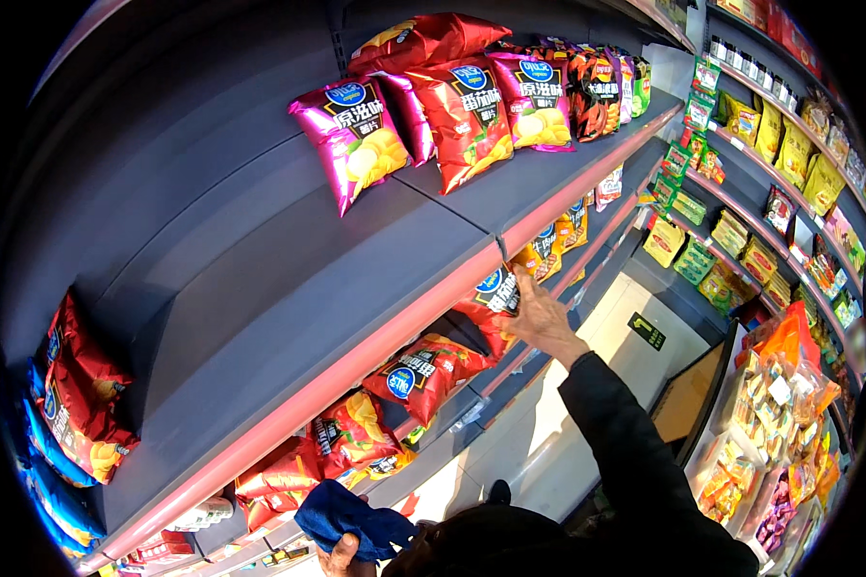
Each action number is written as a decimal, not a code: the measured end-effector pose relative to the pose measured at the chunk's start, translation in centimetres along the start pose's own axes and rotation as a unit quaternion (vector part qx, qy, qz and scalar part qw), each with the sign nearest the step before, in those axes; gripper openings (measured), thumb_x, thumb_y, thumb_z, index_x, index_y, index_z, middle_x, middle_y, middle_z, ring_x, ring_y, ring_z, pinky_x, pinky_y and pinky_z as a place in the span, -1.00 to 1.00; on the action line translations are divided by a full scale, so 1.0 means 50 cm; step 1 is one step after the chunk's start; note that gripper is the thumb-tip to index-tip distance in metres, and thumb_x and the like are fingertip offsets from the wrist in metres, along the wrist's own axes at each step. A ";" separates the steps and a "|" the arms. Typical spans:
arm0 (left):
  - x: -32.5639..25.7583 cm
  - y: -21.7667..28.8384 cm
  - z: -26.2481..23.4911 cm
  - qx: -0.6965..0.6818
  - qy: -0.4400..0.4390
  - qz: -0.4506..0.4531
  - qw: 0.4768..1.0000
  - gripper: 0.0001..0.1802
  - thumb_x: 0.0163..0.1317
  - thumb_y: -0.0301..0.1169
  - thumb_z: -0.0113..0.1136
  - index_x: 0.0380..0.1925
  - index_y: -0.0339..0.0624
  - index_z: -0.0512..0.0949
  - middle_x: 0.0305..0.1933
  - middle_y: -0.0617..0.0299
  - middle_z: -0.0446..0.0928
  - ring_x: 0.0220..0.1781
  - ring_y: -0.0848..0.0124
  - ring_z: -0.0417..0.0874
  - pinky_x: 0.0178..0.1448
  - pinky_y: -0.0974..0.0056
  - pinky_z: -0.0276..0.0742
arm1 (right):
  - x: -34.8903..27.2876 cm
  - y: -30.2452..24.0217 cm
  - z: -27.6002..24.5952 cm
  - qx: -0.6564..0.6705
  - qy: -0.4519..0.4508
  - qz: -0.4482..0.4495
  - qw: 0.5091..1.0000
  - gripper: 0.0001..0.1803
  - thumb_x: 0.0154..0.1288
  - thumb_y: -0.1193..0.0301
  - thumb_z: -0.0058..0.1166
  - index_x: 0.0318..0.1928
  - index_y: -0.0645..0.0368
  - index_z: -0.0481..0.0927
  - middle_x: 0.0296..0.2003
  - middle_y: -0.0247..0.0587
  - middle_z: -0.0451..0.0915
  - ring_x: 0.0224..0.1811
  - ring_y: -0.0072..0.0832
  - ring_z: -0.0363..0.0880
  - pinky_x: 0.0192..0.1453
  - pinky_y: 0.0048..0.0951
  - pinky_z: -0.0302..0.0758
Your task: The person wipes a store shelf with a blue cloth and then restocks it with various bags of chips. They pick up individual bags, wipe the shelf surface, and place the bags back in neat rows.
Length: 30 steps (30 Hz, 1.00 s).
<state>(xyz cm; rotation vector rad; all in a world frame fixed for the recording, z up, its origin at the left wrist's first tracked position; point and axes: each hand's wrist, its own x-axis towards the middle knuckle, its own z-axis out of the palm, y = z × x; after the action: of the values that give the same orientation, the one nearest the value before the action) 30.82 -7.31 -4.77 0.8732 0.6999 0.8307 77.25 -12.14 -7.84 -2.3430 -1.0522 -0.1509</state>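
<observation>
While the left hand point(343, 558) clutches a blue cloth point(342, 517) at the bottom, the right hand point(547, 319), half-curled, touches a red crisp bag point(492, 310) near centre, grip unclear; probably light, slick, crushable, best pinched by its seam.

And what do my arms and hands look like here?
Your right sleeve is long, black and plain, ending near the wrist; your right hand is ungloved. Your left hand shows no glove either; its sleeve can't be made out.
</observation>
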 end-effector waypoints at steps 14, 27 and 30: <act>-0.005 -0.002 0.098 -0.031 0.036 -0.008 0.999 -0.75 0.32 -0.39 0.32 -0.17 -0.06 0.40 -0.32 0.27 0.47 -0.31 0.40 0.51 -0.12 0.27 0.49 | 0.056 0.010 0.140 0.038 0.033 0.066 0.997 0.16 0.06 0.13 0.55 0.52 0.31 0.11 0.21 0.19 0.50 0.24 0.17 0.52 0.23 0.00 0.56; 0.019 0.002 0.132 -0.007 -0.011 -0.014 1.000 -0.70 0.32 -0.41 0.29 -0.28 0.04 0.28 -0.41 0.35 0.32 -0.40 0.47 0.43 -0.23 0.32 0.45 | 0.023 0.042 0.087 0.045 0.085 0.022 0.995 0.09 0.14 0.07 0.50 0.49 0.35 0.17 0.30 0.30 0.43 0.30 0.14 0.51 0.34 -0.07 0.52; 0.014 0.008 0.128 -0.006 -0.007 -0.002 1.000 -0.72 0.31 -0.38 0.30 -0.25 0.01 0.31 -0.38 0.34 0.36 -0.37 0.46 0.45 -0.19 0.29 0.48 | -0.041 -0.044 0.021 0.224 0.077 0.029 0.971 -0.21 0.24 0.22 0.43 0.36 0.30 0.35 0.23 0.18 0.54 0.18 0.05 0.63 0.21 -0.18 0.61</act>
<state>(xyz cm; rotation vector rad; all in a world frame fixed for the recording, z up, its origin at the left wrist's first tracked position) 36.16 -8.95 -1.56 0.8667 0.6836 0.8243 74.15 -11.72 -8.40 -1.9183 -0.8393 -0.0628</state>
